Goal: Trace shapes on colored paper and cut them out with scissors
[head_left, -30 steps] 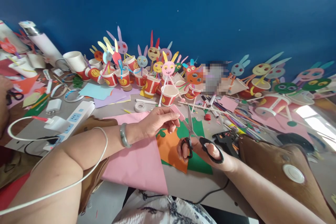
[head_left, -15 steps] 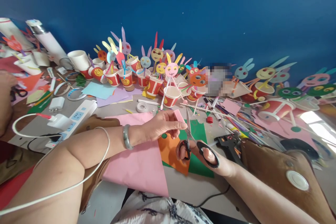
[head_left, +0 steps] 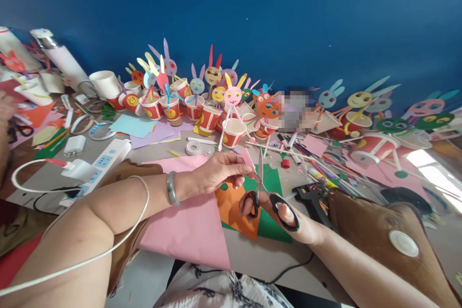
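Between thumb and fingers, my left hand (head_left: 224,172) pinches a small strip of pink paper (head_left: 247,158), held up over the table. My right hand (head_left: 279,214) has its fingers through the black handles of a pair of scissors (head_left: 260,178). The blades point away from me, slightly parted, right at the strip's right edge. Below the hands lie a large pink sheet (head_left: 184,231), an orange sheet (head_left: 236,209) with a cut-out hole and a green sheet (head_left: 276,226).
Decorated paper cups with rabbit faces (head_left: 234,130) line the back by the blue wall. A power strip (head_left: 108,159) and white cable lie left; a black glue gun (head_left: 314,199) and brown pouch (head_left: 382,231) lie right. Another person's hand (head_left: 5,110) shows at far left.
The pink strip has turned slightly in my left fingers, and the scissor blades have opened a little beside it. The whole view has shifted slightly.
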Available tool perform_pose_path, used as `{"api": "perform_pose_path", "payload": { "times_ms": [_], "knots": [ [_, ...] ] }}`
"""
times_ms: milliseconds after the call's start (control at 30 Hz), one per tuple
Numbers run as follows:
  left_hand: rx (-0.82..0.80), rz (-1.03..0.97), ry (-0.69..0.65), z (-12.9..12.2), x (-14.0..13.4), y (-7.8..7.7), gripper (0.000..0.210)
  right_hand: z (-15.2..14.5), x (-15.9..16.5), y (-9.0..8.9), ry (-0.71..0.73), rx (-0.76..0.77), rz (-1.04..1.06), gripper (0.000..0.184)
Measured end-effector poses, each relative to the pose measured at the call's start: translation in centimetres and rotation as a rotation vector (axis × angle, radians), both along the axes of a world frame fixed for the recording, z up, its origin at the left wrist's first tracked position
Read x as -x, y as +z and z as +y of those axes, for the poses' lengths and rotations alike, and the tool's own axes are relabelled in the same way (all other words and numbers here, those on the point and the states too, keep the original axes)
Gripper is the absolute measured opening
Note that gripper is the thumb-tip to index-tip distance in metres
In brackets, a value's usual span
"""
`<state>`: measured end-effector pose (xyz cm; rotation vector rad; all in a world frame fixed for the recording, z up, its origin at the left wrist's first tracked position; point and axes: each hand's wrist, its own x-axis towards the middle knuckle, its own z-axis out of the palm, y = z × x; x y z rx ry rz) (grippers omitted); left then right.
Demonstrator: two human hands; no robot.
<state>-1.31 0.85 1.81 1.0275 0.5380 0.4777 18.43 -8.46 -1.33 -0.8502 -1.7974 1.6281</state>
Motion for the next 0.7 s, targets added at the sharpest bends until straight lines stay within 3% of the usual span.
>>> {"api": "perform_pose_path", "payload": {
  "times_ms": [333, 700],
  "knots": [
    [0.054, -0.038, 0.003, 0.4, -0.1, -0.5, 0.035, -0.3, 0.2, -1.0, -0.017, 0.129, 0.201, 0.074],
    [-0.019, -0.075, 0.029, 0.6, 0.0, -1.5, 0.029, -0.3, -0.2, -1.7, -0.019, 0.156, 0.211, 0.075]
  ]
}}
